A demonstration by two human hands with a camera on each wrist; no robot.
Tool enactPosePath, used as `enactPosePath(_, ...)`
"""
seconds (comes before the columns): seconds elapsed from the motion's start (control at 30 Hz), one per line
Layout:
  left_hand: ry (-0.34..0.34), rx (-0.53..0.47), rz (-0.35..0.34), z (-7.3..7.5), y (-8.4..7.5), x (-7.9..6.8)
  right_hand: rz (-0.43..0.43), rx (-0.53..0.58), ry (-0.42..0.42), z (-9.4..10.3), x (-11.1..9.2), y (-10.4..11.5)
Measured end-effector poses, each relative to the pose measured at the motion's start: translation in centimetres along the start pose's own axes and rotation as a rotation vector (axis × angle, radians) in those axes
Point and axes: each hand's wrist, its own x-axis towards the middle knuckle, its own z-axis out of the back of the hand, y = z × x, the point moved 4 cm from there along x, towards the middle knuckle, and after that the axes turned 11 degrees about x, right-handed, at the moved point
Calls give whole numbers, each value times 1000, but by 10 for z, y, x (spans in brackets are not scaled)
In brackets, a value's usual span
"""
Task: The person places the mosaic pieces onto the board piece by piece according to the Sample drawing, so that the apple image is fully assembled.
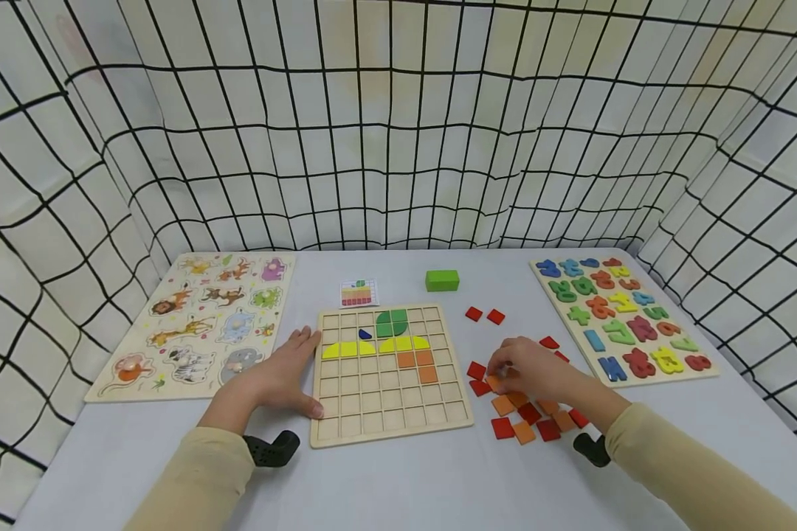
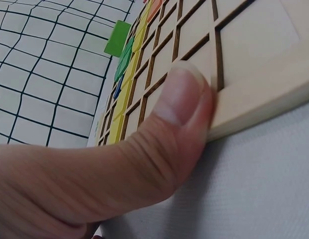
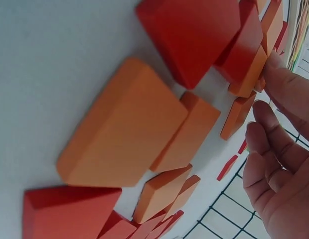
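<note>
A wooden grid board point(image 1: 359, 424) lies mid-table with green, yellow, blue and orange pieces set in it. My left hand point(image 1: 284, 376) rests along its left edge; in the left wrist view the thumb point(image 2: 182, 99) presses the rim near a corner. Right of the board, my right hand point(image 1: 531, 369) reaches down into a loose spread of red and orange square tiles point(image 1: 502, 405). In the right wrist view, its thumb and index finger pinch an orange tile point(image 3: 260, 83), partly hidden; the other fingers curl in. A larger orange tile point(image 3: 124, 129) lies close to that camera.
Behind the board lie a small pattern card point(image 1: 359, 293) and a green block point(image 1: 442, 280). An animal puzzle board point(image 1: 139, 332) lies on the left, a number puzzle board point(image 1: 594, 346) on the right. Black netting point(image 1: 385, 125) over white cloth surrounds the table's back and sides.
</note>
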Motion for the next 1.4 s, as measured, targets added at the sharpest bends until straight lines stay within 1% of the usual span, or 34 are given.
enactPosePath(0.13,4,-13,-3,-1,1,0,-13,9,-2,0,-1,2)
enactPosePath(0.37,14,-23,0,-3,1,0,-70,111,-10,3,-5,7)
enactPosePath(0.47,17,-19,1,-1,1,0,-39,102,-24,7,-1,14)
enactPosePath(0.57,17,-17,1,-1,1,0,15,88,-52,7,9,27)
enactPosePath(0.67,19,-24,3,-1,1,-1,51,94,-65,1,22,44)
enactPosePath(0.83,21,-40,11,-2,1,-1,97,143,-43,-18,45,72)
enactPosePath(0.97,18,-34,18,-2,1,-1,108,155,-30,-30,59,89)
enactPosePath(1.13,15,-31,19,0,1,-2,92,136,-29,-38,67,97)
enactPosePath(1.4,9,-26,7,2,-1,-1,84,67,-28,-44,70,97)
